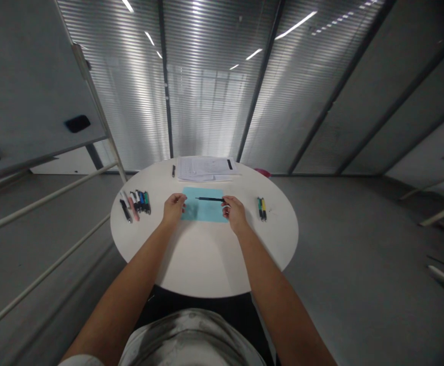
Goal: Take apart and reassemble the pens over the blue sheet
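A light blue sheet (207,212) lies on the round white table (199,264). Above it my right hand (234,209) pinches one end of a slim dark pen (209,199), whose tip points left. My left hand (175,207) is at the sheet's left edge, its fingers pressed together near the thumb; whether something small is between them I cannot make out. A gap separates the pen's tip from my left hand.
Several markers (138,202) lie at the table's left, and green and yellow ones (262,209) at the right. Papers (202,169) are stacked at the far edge beside a small dark object (173,171). A whiteboard frame (103,119) stands left.
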Available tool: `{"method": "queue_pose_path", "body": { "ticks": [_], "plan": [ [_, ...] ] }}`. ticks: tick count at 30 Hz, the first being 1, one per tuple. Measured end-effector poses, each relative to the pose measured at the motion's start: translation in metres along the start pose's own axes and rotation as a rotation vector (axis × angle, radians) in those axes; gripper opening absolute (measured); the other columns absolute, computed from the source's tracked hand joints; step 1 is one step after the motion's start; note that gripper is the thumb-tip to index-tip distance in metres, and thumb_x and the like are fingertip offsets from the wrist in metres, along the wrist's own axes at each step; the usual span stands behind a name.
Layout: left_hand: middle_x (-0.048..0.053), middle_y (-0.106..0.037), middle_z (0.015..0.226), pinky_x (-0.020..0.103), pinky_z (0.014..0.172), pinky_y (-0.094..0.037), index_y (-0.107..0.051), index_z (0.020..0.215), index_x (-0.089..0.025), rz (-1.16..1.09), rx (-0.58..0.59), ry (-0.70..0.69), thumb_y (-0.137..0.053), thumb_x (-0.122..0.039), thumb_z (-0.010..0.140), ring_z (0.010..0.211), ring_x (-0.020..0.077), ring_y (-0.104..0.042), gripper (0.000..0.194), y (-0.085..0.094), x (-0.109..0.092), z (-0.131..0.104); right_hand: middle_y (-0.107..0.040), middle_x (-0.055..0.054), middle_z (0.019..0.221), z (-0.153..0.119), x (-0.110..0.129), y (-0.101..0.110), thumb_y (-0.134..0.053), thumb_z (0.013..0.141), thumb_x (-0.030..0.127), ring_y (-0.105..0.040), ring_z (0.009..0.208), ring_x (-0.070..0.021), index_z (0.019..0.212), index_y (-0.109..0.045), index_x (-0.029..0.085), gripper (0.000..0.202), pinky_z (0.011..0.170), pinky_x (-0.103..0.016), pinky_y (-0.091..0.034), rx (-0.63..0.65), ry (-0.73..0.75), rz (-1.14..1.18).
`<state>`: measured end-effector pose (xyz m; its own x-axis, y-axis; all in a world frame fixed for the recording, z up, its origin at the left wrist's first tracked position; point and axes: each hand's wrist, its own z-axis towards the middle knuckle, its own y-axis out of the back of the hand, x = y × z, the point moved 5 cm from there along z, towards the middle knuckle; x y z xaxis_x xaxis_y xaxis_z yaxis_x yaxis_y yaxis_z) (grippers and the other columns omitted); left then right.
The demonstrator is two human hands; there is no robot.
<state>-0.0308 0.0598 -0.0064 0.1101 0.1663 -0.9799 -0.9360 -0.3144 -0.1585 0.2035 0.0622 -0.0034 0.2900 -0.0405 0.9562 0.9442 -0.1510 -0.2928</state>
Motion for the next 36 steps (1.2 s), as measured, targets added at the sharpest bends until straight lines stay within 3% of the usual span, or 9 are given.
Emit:
{"method": "queue_pose_path", "body": {
  "ticks": [6,12,17,23,32,36],
  "plan": [
    [0.008,-0.067,0.085,0.025,0.053,-0.040,-0.067,0.081,-0.016,0.132,0.010,-0.029,-0.064,-0.040,0.069,0.066,0.0133,-0.054,0.027,0.000,-0.003,0.000,-0.055,0.005,0.055,0.001,0.002,0.005,-0.058,0.066,0.031,-0.040,0.035,-0.0052,0.080,-0.058,0.018,0.019,0.033,-0.018,-0.026,-0.041,0.015,0.001],
    [0.009,-0.069,0.086,0.029,0.063,-0.044,-0.070,0.086,-0.016,0.168,0.095,-0.066,-0.066,-0.046,0.068,0.071,0.0160,-0.056,0.035,-0.003,0.000,0.000,-0.053,0.005,0.054,0.003,0.002,0.007,-0.056,0.066,0.030,-0.040,0.033,-0.0055,0.079,-0.058,0.019,0.017,0.032,-0.018,-0.026,-0.072,0.019,0.007],
    [0.007,-0.069,0.082,0.031,0.076,-0.046,-0.069,0.079,-0.017,0.321,0.147,-0.191,-0.063,-0.042,0.070,0.077,0.0182,-0.059,0.028,-0.009,-0.002,-0.003,-0.055,0.006,0.060,0.002,0.002,0.006,-0.058,0.068,0.033,-0.045,0.035,-0.0063,0.083,-0.056,0.020,0.020,0.033,-0.018,-0.029,-0.084,0.015,-0.012],
    [0.005,-0.069,0.079,0.030,0.075,-0.045,-0.069,0.079,-0.019,0.519,0.202,-0.287,-0.057,-0.036,0.076,0.074,0.0184,-0.060,0.021,-0.011,0.002,-0.005,-0.053,0.006,0.062,0.004,0.001,0.005,-0.061,0.069,0.038,-0.045,0.036,-0.0055,0.084,-0.056,0.020,0.024,0.033,-0.019,-0.030,-0.091,0.032,-0.033],
    [0.007,-0.069,0.078,0.032,0.077,-0.043,-0.069,0.079,-0.023,0.820,0.177,-0.230,-0.064,-0.027,0.072,0.081,0.0234,-0.062,0.010,-0.006,0.003,-0.004,-0.052,0.006,0.060,0.003,0.003,0.007,-0.059,0.070,0.038,-0.045,0.035,-0.0057,0.083,-0.056,0.020,0.023,0.032,-0.019,-0.030,-0.110,0.046,-0.031],
    [0.006,-0.070,0.083,0.033,0.079,-0.044,-0.069,0.083,-0.024,0.807,0.186,-0.193,-0.067,-0.027,0.071,0.086,0.0240,-0.062,0.012,-0.007,0.001,-0.007,-0.051,0.006,0.058,0.005,0.005,0.011,-0.058,0.070,0.036,-0.043,0.034,-0.0057,0.082,-0.055,0.020,0.020,0.032,-0.019,-0.029,-0.153,0.066,0.017]
  ]
}}
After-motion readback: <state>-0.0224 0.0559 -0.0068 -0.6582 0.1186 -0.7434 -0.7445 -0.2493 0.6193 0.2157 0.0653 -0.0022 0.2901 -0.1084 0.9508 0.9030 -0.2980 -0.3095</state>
